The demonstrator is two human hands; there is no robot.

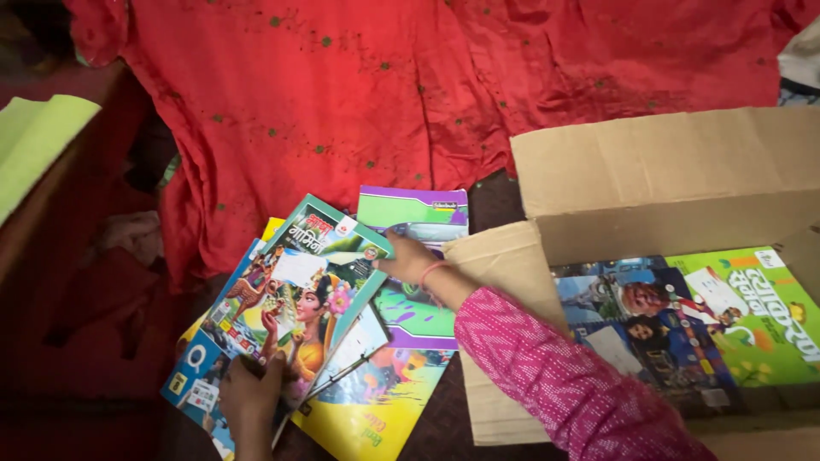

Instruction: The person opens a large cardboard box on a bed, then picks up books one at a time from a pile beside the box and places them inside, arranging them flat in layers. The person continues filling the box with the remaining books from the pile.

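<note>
A fanned pile of colourful picture books (299, 324) lies on the dark surface beside a cardboard box. My left hand (248, 393) grips the lower edge of the top teal book showing an illustrated figure in yellow (303, 294). My right hand (408, 258), in a pink patterned sleeve with a pink bangle at the wrist, holds the same book's right edge, above a purple and green book (418, 218). A yellow book (376, 410) sticks out at the bottom of the pile.
An open cardboard box (666, 171) stands on the right with a blue book (649, 333) and a green book (760, 316) lying flat inside. Red cloth with green dots (384, 94) hangs behind. A yellow-green sheet (34, 141) lies at far left.
</note>
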